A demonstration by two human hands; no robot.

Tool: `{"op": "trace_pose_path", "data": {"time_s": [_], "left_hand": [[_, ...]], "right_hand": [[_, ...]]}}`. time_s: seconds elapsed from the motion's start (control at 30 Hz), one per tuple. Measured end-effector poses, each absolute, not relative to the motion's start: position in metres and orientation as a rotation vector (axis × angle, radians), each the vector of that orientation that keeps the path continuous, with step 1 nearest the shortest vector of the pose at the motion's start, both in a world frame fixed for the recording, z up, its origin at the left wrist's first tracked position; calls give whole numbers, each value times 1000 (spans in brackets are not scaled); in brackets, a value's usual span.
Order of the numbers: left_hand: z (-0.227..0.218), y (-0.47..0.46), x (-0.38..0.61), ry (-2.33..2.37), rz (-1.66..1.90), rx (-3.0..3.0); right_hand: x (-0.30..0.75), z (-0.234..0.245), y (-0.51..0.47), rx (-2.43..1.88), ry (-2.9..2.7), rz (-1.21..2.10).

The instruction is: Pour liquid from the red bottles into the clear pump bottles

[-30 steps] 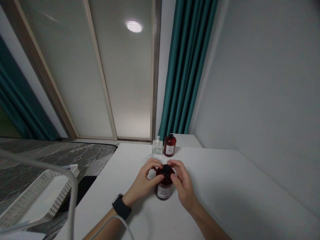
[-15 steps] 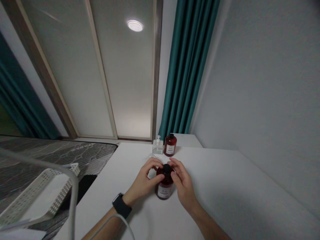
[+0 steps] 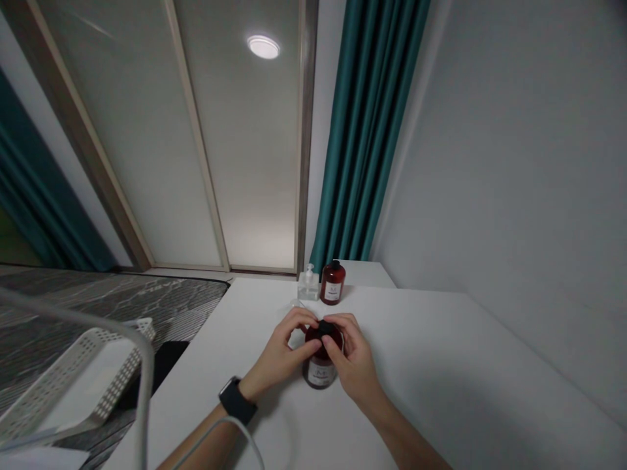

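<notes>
A dark reddish-brown bottle [image 3: 321, 374] with a white label and a black cap [image 3: 324, 328] stands upright on the white table [image 3: 421, 385]. My left hand [image 3: 289, 343], with a dark watch on its wrist, curls thumb and fingers around the left side of the bottle's shoulder. From the right, my right hand [image 3: 355, 362] has its thumb and fingers closed about the black cap. The fingertips on the far side are partly hidden. Behind the hands stand a second brown bottle [image 3: 332, 284] and a clear pump bottle [image 3: 308, 286].
A small transparent item [image 3: 296, 304] lies just in front of the pump bottle. To the left, a white perforated basket [image 3: 105, 405] sits below table level. A pale cable [image 3: 147, 385] loops across the near left. A grey wall [image 3: 519, 170] bounds the right side.
My right hand has shifted slightly left, and its thumb and fingers have come in onto the black cap. The left hand stays at the bottle.
</notes>
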State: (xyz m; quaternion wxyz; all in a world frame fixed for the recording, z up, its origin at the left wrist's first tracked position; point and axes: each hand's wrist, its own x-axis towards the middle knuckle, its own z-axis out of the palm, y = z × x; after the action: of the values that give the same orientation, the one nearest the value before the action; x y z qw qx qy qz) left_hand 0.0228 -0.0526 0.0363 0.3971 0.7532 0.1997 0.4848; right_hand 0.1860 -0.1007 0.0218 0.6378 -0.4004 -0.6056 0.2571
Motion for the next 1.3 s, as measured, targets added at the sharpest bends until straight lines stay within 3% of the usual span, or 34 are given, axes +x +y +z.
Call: {"op": "trace_pose_path", "data": {"time_s": [0.23,0.97,1.3], "left_hand": [[38,-53,23,507,1221,1907],[36,-51,19,503,1243,1976],[40,-37,-2,704,1597,1992]], "right_hand": [[187,18,-103,-976,-1311,725],[197,30,-99,-957,-1181,694],[242,3,-66,-1136,-1186,701]]}}
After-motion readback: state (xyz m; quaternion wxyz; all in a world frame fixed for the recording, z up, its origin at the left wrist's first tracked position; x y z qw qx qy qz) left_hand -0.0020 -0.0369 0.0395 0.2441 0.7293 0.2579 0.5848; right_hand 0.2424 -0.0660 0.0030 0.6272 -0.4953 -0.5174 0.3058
